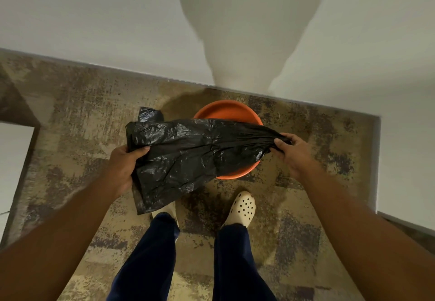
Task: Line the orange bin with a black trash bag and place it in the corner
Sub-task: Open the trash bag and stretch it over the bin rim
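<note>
Head view, bag: the bag [186, 154] is hanging flat and still unopened in the air, stretching sideways between both hands, over the near part of the bin.
Head view, bin: the bin [226, 110] is standing upright on the carpet [75, 112], close to the wall [94, 30], just ahead of the person's shoes [242, 206]; its far rim and orange inside are showing, the near half is lying under the plastic.
Left hand: the left hand [123, 171] is closing on the wide left edge of the bag, thumb on top, fingers underneath and hidden.
Right hand: the right hand [293, 151] is pinching the gathered, twisted end of the bag, fingers curling tightly round it.
Corner: a wall corner is sitting at right, near the bin; the bin is not yet pushed into it, by my reading.
Handling, bag: judging it very light, thin, limp and slick; it is likely clinging to itself, so the layers would need rubbing apart at the open end. Which end is the mouth I cannot tell.
Handling, bin: looking like rigid plastic, light; the rim is the place to grip, and the place to fold the bag's mouth over.
Stage: lining is not yet started, the bag is only being spread.
</note>
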### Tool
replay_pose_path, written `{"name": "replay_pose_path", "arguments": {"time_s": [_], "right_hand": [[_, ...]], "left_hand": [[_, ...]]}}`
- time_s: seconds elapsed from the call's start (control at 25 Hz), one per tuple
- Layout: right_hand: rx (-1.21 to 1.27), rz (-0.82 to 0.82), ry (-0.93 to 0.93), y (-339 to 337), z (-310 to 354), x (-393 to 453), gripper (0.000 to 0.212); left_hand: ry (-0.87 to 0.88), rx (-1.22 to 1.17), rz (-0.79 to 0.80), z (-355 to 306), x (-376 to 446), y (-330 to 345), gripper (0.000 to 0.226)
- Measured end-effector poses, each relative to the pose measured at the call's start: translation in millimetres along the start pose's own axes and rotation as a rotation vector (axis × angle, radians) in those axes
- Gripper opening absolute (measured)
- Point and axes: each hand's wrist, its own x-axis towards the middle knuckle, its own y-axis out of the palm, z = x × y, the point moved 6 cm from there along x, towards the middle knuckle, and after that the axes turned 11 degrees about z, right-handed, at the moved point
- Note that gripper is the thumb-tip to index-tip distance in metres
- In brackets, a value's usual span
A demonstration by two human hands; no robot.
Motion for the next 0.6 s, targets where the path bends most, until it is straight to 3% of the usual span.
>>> {"name": "replay_pose_path", "arguments": {"time_s": [0.08,0.2,0.28,0.48,0.6], "right_hand": [[-0.108,-0.007,-0.001,11.7,1.6,8.5,0.037],[-0.518,-0.067,-0.023,25.9,11.4,8.1,0.058],[-0.68,-0.075,-0.057,41.6,13.7,-4.4,0.056],[-0.693,0.305,-0.092,118.2,-23.7,-61.2,0.029],[-0.603,0.382,-0.164,155.2,-43.8,-93.3,0.05]], "left_hand": [[-0.019,-0.03,-0.01,4.7,-0.4,2.9,0.013],[-0.031,-0.056,-0.025,11.0,1.1,12.6,0.016],[-0.037,-0.102,-0.014,14.1,0.0,24.3,0.025],[-0.051,-0.207,0.08,18.8,-11.8,79.8,0.031],[-0.063,-0.27,0.205,24.1,-22.0,117.8,0.036]]}}
